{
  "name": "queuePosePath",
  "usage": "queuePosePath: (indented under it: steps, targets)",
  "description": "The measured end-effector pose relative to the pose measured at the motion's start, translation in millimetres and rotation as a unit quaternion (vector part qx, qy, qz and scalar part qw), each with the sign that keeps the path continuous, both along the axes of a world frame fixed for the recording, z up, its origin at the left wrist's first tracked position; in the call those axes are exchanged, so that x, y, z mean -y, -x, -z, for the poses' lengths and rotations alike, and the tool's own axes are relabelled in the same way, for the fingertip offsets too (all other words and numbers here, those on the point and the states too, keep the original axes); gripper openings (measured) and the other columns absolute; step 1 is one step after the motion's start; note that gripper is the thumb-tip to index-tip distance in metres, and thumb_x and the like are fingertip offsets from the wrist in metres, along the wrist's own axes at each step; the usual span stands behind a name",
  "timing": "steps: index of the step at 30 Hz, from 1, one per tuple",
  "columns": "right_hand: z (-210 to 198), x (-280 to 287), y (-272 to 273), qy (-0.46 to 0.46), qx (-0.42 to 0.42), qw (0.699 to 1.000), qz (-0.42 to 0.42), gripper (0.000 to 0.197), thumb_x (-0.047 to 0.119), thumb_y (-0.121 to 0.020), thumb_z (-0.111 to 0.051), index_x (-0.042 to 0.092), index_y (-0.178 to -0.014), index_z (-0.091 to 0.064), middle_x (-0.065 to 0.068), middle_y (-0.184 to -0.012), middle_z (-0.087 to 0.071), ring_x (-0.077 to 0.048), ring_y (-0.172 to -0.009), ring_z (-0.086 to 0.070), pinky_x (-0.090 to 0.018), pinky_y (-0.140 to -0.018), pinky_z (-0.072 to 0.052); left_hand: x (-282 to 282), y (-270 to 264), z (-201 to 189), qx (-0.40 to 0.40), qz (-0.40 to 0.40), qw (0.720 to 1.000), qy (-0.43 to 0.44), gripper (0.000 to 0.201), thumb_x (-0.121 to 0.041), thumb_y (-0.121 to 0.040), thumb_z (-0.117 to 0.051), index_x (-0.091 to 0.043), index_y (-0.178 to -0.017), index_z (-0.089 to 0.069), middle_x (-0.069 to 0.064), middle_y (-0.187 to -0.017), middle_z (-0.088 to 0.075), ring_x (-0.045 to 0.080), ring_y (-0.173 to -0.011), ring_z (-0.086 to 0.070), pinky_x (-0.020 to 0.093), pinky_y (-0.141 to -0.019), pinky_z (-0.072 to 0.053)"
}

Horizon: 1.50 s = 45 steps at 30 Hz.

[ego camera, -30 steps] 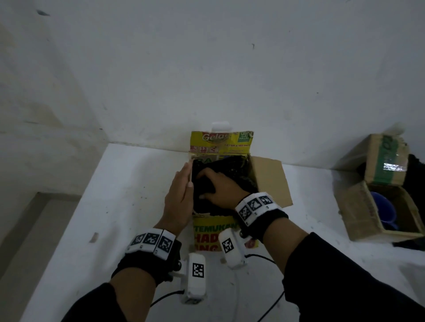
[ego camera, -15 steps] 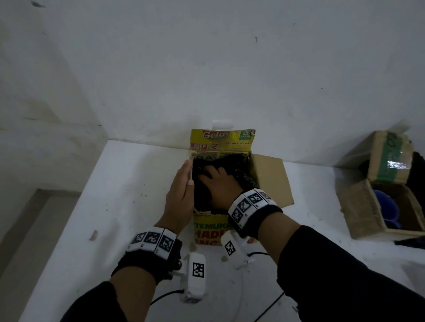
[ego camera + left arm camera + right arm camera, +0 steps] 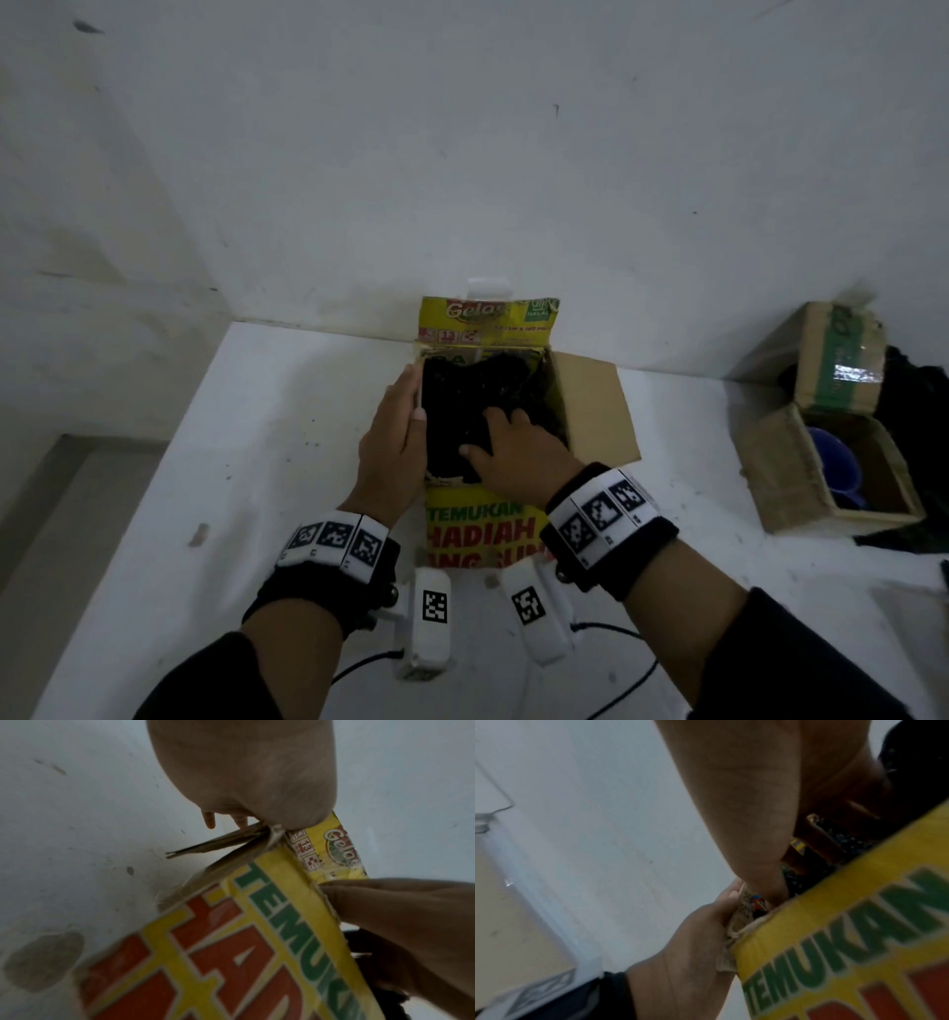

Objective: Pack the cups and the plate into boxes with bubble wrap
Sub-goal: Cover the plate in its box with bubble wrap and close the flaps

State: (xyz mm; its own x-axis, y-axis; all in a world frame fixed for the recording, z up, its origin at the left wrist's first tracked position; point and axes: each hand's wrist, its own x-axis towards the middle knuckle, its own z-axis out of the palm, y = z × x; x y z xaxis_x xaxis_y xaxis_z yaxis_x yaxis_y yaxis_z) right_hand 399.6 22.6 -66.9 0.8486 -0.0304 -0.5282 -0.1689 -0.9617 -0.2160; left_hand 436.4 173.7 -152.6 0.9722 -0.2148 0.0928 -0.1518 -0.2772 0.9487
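A yellow printed box [image 3: 477, 524] stands open on the white table [image 3: 257, 462], against the wall. Crumpled black bubble wrap [image 3: 462, 401] fills it and hides whatever lies underneath. My left hand [image 3: 393, 442] lies flat against the box's left side with straight fingers and its thumb on the rim; the left wrist view shows its palm on a folded-down flap [image 3: 218, 843]. My right hand [image 3: 518, 452] reaches in from the near side, fingers spread on the wrap, pressing it. A blue cup [image 3: 832, 473] sits in a brown box [image 3: 791, 478] at the right.
The yellow box's plain right flap [image 3: 590, 406] sticks out over the table. A white object [image 3: 488, 285] peeks up behind the box. Dark material [image 3: 919, 401] lies behind the brown box. The table's left edge drops to the floor [image 3: 61, 514]. Cables trail at the near edge.
My right hand has slid a little to the right and nearer over the black wrap. The left hand stays on the box's left side.
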Motion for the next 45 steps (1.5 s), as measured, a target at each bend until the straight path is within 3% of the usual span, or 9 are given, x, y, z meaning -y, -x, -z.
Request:
queuePosePath:
  steps: [5,11,17,23,26,29,33,39,45]
  targets:
    - [-8,4,-6,-0.038,-0.020,0.999,0.017,0.058,0.046,-0.096,-0.042,0.015,-0.142,-0.025,-0.017,-0.138,-0.036,-0.035,-0.111,-0.052,-0.042,-0.088,-0.049,-3,0,1,-0.012,0.008,1.000,-0.002,0.052,-0.046,-0.092,-0.024,-0.039,-0.144,-0.020,-0.010,-0.153,-0.026,0.007,-0.141,-0.023,0.046,-0.116,-0.024]
    - [-34,-1,13,0.104,0.131,0.982,-0.087,0.033,0.039,-0.097,-0.043,0.010,-0.112,-0.051,-0.012,-0.112,-0.049,-0.030,-0.091,-0.053,-0.034,-0.068,-0.042,-1,0,3,-0.015,0.001,1.000,0.013,0.056,-0.052,-0.089,-0.024,-0.038,-0.143,-0.021,-0.010,-0.152,-0.028,0.006,-0.139,-0.026,0.046,-0.115,-0.026]
    - [-6,7,1,0.017,-0.034,0.999,-0.021,0.057,0.053,-0.098,-0.021,0.008,-0.128,-0.039,-0.017,-0.118,-0.050,-0.033,-0.097,-0.051,-0.039,-0.078,-0.045,0,1,1,-0.013,0.004,1.000,0.004,0.053,-0.046,-0.091,-0.024,-0.039,-0.144,-0.020,-0.012,-0.152,-0.026,0.005,-0.140,-0.024,0.046,-0.115,-0.025]
    - [-32,4,-2,0.056,0.084,0.993,-0.068,0.026,0.035,-0.097,-0.043,0.011,-0.091,-0.047,-0.001,-0.077,-0.045,-0.021,-0.068,-0.050,-0.027,-0.049,-0.035,-2,1,0,-0.017,0.018,0.999,0.046,0.051,-0.054,-0.091,-0.028,-0.046,-0.141,-0.023,-0.019,-0.149,-0.030,0.003,-0.137,-0.028,0.047,-0.113,-0.029]
    - [-28,-3,-5,0.065,0.176,0.979,-0.074,0.041,0.035,-0.092,-0.049,0.007,-0.121,-0.044,-0.013,-0.123,-0.042,-0.032,-0.114,-0.045,-0.035,-0.084,-0.046,2,4,-8,-0.016,0.028,0.997,0.070,0.044,-0.053,-0.091,-0.028,-0.056,-0.134,-0.024,-0.029,-0.142,-0.032,-0.002,-0.134,-0.031,0.044,-0.113,-0.031]
    - [-1,-1,-13,0.093,0.120,0.986,-0.074,0.090,0.059,-0.088,-0.047,0.007,-0.149,-0.005,-0.023,-0.155,0.001,-0.036,-0.144,0.002,-0.044,-0.117,-0.011,0,2,-4,0.001,0.020,0.999,0.048,0.050,-0.048,-0.093,-0.027,-0.040,-0.142,-0.025,-0.017,-0.148,-0.032,0.003,-0.137,-0.029,0.046,-0.113,-0.029]
    - [26,13,-25,0.120,0.000,0.991,-0.057,0.107,0.077,-0.079,-0.038,0.018,-0.147,0.020,-0.022,-0.153,0.019,-0.035,-0.142,0.016,-0.045,-0.118,0.000,-2,1,3,-0.001,0.010,1.000,0.017,0.055,-0.048,-0.091,-0.024,-0.035,-0.144,-0.023,-0.010,-0.152,-0.027,0.005,-0.140,-0.024,0.045,-0.115,-0.025]
    - [21,17,-32,0.105,-0.048,0.991,-0.074,0.099,0.069,-0.082,-0.044,0.019,-0.149,0.010,-0.024,-0.154,0.014,-0.040,-0.142,0.009,-0.047,-0.117,-0.004,0,3,0,-0.001,0.010,1.000,0.021,0.053,-0.048,-0.091,-0.023,-0.039,-0.143,-0.021,-0.011,-0.153,-0.025,0.003,-0.140,-0.023,0.044,-0.116,-0.024]
    - [0,-9,-24,0.057,0.277,0.955,-0.087,0.084,0.047,-0.070,-0.072,0.008,-0.134,-0.032,-0.017,-0.136,-0.034,-0.035,-0.129,-0.032,-0.048,-0.102,-0.038,-2,0,3,-0.015,0.017,0.999,0.046,0.056,-0.051,-0.093,-0.028,-0.032,-0.145,-0.022,-0.010,-0.152,-0.028,0.009,-0.140,-0.027,0.048,-0.114,-0.027]
